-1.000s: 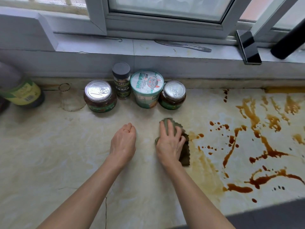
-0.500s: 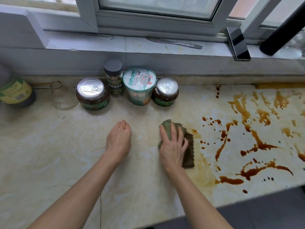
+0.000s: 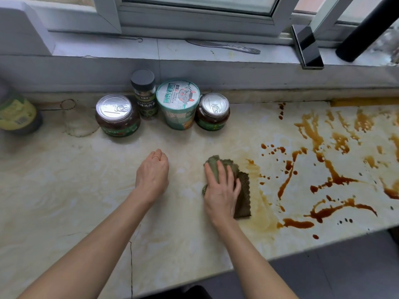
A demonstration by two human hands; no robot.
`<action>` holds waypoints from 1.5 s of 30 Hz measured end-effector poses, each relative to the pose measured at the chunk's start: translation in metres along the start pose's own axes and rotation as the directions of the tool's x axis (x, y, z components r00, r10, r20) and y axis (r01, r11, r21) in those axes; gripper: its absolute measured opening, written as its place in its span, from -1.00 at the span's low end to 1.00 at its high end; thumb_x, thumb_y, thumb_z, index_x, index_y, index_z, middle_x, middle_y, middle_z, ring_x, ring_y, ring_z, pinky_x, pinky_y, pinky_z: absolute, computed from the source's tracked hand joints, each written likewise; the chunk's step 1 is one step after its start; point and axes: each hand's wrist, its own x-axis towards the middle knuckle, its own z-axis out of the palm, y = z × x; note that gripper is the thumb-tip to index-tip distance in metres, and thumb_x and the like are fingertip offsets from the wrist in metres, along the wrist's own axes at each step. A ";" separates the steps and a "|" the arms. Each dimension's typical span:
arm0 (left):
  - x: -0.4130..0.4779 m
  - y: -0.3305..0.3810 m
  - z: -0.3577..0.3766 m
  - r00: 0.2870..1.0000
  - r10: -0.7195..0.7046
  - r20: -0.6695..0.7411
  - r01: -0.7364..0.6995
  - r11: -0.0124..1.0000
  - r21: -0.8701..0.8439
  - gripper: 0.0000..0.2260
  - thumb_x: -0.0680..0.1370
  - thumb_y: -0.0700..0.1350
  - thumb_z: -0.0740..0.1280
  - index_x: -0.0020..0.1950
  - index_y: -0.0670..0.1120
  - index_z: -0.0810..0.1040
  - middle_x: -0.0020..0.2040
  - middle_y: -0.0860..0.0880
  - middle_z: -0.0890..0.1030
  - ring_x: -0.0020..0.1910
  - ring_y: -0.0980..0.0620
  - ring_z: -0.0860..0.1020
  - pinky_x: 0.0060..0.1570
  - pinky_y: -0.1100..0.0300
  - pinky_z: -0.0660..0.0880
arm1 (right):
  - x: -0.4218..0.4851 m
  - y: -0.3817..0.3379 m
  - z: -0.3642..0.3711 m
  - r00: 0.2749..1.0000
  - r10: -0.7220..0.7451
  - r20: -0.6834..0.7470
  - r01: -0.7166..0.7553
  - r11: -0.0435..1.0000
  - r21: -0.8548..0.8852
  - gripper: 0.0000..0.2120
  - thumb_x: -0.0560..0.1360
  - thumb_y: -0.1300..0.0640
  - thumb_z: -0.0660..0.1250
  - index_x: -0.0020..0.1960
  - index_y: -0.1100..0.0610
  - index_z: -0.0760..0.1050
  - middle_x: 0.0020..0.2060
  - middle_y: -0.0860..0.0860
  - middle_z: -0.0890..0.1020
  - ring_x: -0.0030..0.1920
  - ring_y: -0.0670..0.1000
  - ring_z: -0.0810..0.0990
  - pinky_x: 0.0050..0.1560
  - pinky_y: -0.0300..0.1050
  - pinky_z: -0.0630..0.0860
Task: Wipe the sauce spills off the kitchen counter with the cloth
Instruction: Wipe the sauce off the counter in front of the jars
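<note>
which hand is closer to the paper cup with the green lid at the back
Left. The left hand rests on the counter just in front of the cup, slightly to its left. The right hand, pressing the cloth, sits farther forward and rightward.

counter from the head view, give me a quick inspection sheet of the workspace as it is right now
surface: pale marble counter, cracked near the front edge; brown sauce spills cover its right part, a thin smear beside the cloth
job's things: green cloth flat on the counter at the left edge of the spills
clutter: two jars, spice bottle, paper cup, glass, big bottle along the back wall
hands: right hand pressed flat on the cloth; left hand loosely curled, resting on the counter, holding nothing
cables: nothing seen
surroundings: window sill with knife and phone
</note>
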 end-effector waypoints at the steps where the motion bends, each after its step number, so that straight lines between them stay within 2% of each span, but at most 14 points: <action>1: 0.000 0.000 0.001 1.000 0.002 -0.001 -0.002 1.000 0.003 -0.59 0.46 -0.35 0.20 0.32 -0.27 0.34 0.34 -0.18 0.39 0.34 -0.12 0.35 0.25 0.13 0.36 | -0.008 -0.004 0.003 0.999 -0.050 -0.003 0.050 0.999 0.007 -0.45 0.50 0.14 0.15 0.46 -0.19 0.26 0.50 -0.04 0.24 0.51 0.09 0.14 0.42 0.26 0.06; 5: -0.001 -0.002 0.001 1.000 0.006 0.010 -0.006 1.000 0.001 -0.59 0.47 -0.36 0.18 0.33 -0.27 0.33 0.36 -0.19 0.38 0.35 -0.14 0.35 0.23 0.10 0.38 | -0.007 0.012 0.002 0.982 -0.187 0.000 0.187 0.982 -0.029 -0.48 0.53 0.12 0.16 0.44 -0.22 0.27 0.48 -0.03 0.29 0.47 0.09 0.21 0.37 0.21 0.16; 10: -0.001 -0.003 -0.001 0.999 0.022 0.029 -0.022 1.000 -0.004 -0.59 0.48 -0.34 0.19 0.34 -0.27 0.32 0.37 -0.20 0.37 0.36 -0.15 0.34 0.27 0.09 0.36 | 0.013 0.048 -0.011 0.999 0.036 0.009 -0.035 0.997 -0.066 -0.50 0.59 0.11 0.11 0.47 -0.25 0.19 0.52 -0.06 0.19 0.51 0.04 0.08 0.42 0.19 0.08; 13: -0.001 -0.003 0.000 1.000 0.018 0.021 -0.018 1.000 0.000 -0.59 0.47 -0.34 0.20 0.33 -0.27 0.33 0.36 -0.20 0.38 0.35 -0.14 0.35 0.25 0.09 0.37 | 0.001 0.037 -0.009 0.998 0.067 -0.005 -0.067 0.996 -0.063 -0.48 0.58 0.14 0.12 0.48 -0.21 0.19 0.52 -0.03 0.18 0.52 0.08 0.07 0.44 0.23 0.04; 17: -0.001 -0.003 0.002 1.000 0.010 0.019 -0.010 1.000 0.002 -0.60 0.46 -0.34 0.23 0.30 -0.26 0.34 0.32 -0.18 0.40 0.31 -0.14 0.37 0.21 0.09 0.39 | -0.034 0.009 0.003 0.997 -0.080 -0.016 0.080 0.997 -0.019 -0.43 0.47 0.12 0.01 0.46 -0.18 0.27 0.49 -0.01 0.28 0.49 0.12 0.19 0.39 0.28 0.12; 21: -0.001 -0.004 0.003 1.000 0.010 0.023 -0.009 1.000 -0.021 -0.63 0.45 -0.35 0.25 0.25 -0.24 0.37 0.27 -0.16 0.41 0.27 -0.13 0.39 0.15 0.07 0.41 | -0.026 0.030 -0.001 0.977 -0.212 0.007 0.212 0.976 -0.054 -0.46 0.50 0.12 0.15 0.44 -0.22 0.27 0.47 -0.04 0.31 0.46 0.08 0.25 0.34 0.19 0.23; 25: -0.001 -0.004 0.003 1.000 0.005 0.030 -0.004 1.000 -0.017 -0.56 0.48 -0.33 0.23 0.36 -0.25 0.30 0.38 -0.17 0.35 0.37 -0.13 0.33 0.27 0.08 0.36 | -0.008 0.063 -0.015 1.000 -0.015 -0.007 0.015 0.998 -0.062 -0.50 0.55 0.06 0.06 0.46 -0.24 0.23 0.49 -0.04 0.26 0.49 0.04 0.17 0.39 0.17 0.14; 28: -0.002 -0.002 0.002 0.999 0.000 0.035 0.000 1.000 -0.010 -0.55 0.49 -0.33 0.25 0.37 -0.26 0.29 0.39 -0.18 0.33 0.38 -0.13 0.31 0.28 0.09 0.35 | -0.014 0.061 -0.014 0.999 0.036 -0.025 -0.037 0.998 -0.044 -0.49 0.57 0.14 0.14 0.46 -0.22 0.24 0.50 -0.03 0.24 0.50 0.06 0.13 0.43 0.20 0.08; 30: -0.002 0.001 0.002 0.999 -0.014 0.035 0.014 1.000 -0.014 -0.56 0.49 -0.32 0.26 0.36 -0.26 0.30 0.37 -0.19 0.34 0.37 -0.13 0.32 0.28 0.09 0.35 | -0.029 0.048 -0.009 1.000 0.004 -0.029 -0.005 0.999 -0.032 -0.44 0.53 0.17 0.15 0.47 -0.21 0.24 0.50 -0.02 0.24 0.51 0.09 0.12 0.43 0.25 0.07; 33: -0.003 0.007 0.001 0.998 -0.042 0.042 0.044 0.998 -0.041 -0.55 0.50 -0.33 0.22 0.38 -0.29 0.27 0.40 -0.22 0.31 0.40 -0.16 0.28 0.33 0.06 0.32 | -0.056 0.032 0.001 0.987 -0.159 -0.020 0.158 0.987 -0.024 -0.44 0.48 0.15 0.13 0.44 -0.20 0.27 0.47 -0.02 0.30 0.48 0.12 0.21 0.38 0.27 0.17; 36: -0.009 0.015 0.002 0.997 -0.061 0.043 0.065 0.993 -0.095 -0.55 0.48 -0.34 0.24 0.36 -0.29 0.25 0.42 -0.26 0.25 0.42 -0.20 0.24 0.35 0.01 0.32 | -0.048 0.048 -0.005 0.960 -0.279 -0.007 0.279 0.960 -0.039 -0.43 0.48 0.17 0.26 0.42 -0.22 0.30 0.46 -0.02 0.34 0.45 0.11 0.28 0.34 0.21 0.24; 41: -0.036 0.039 0.011 0.998 -0.037 -0.048 0.027 0.981 -0.192 -0.38 0.45 -0.40 0.22 0.48 -0.22 0.11 0.54 -0.23 0.03 0.52 -0.16 0.08 0.44 0.06 0.20 | -0.026 0.101 -0.025 0.997 -0.082 0.002 0.082 0.996 -0.034 -0.47 0.57 0.17 0.14 0.45 -0.24 0.24 0.50 -0.03 0.25 0.50 0.05 0.16 0.40 0.15 0.11; 43: -0.046 0.054 0.017 0.997 -0.026 -0.074 0.009 0.976 -0.218 -0.37 0.45 -0.41 0.18 0.50 -0.20 0.09 0.55 -0.22 0.03 0.53 -0.15 0.07 0.45 0.08 0.18 | -0.033 0.101 -0.024 0.996 -0.091 0.004 0.091 0.995 -0.029 -0.47 0.56 0.16 0.15 0.46 -0.22 0.24 0.50 -0.02 0.25 0.50 0.08 0.14 0.42 0.20 0.09; 45: -0.054 0.068 0.023 0.996 -0.025 -0.084 0.005 0.972 -0.236 -0.38 0.46 -0.40 0.16 0.50 -0.18 0.10 0.55 -0.21 0.04 0.53 -0.14 0.08 0.45 0.08 0.17 | -0.050 0.093 -0.019 0.980 -0.198 -0.001 0.198 0.980 -0.022 -0.47 0.52 0.17 0.19 0.44 -0.19 0.30 0.47 0.01 0.31 0.48 0.13 0.21 0.40 0.24 0.15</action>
